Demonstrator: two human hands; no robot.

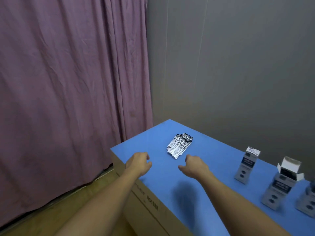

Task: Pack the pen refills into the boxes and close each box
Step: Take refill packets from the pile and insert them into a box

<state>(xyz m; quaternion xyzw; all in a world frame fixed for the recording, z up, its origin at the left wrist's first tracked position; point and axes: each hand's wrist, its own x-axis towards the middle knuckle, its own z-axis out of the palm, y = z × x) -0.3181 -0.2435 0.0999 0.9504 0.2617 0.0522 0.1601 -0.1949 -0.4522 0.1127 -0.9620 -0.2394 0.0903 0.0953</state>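
Hovering over the blue table, both hands hold nothing, fingers loosely curled.
Refills lie in a heap just beyond the right hand and ahead-right of the left hand. Boxes stand well right of the right hand: one closed, one open-topped, another at the frame edge. Their print is too blurred to read.

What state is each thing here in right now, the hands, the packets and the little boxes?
Left hand: loosely curled, holding nothing.
Right hand: loosely curled, holding nothing.
Pile of refill packets: loose on the blue tabletop, unpacked.
Far box: upright, closed.
Middle box: upright, top flaps open.
Near box: cut off, cannot tell.
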